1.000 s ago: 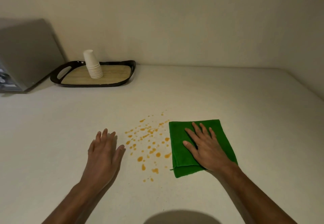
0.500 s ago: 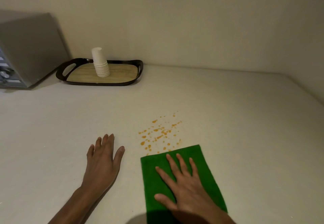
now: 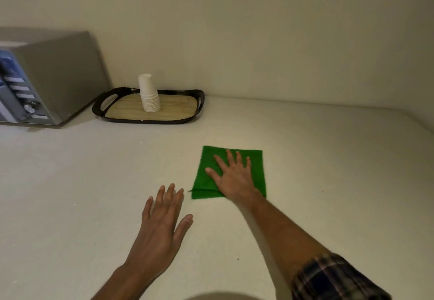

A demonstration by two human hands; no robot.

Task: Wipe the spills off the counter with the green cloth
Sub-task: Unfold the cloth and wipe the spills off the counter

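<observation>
Your right hand (image 3: pixel 234 177), fingers spread flat, presses the folded green cloth (image 3: pixel 257 165) onto the bench (image 3: pixel 94 182) at frame centre, left hand (image 3: pixel 162 224) open and flat lower centre; no spill shows, any remainder is hidden under the cloth.

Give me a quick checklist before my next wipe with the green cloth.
1. Right hand flat on green cloth: ok.
2. Cloth flat on counter: ok.
3. Left hand off the cloth, resting beside it: ok.
4. Spills showing on the bare counter: none seen, ok.
5. Spills under the cloth: cannot tell.
6. Tray and cup stack apart from the cloth: ok.
</observation>
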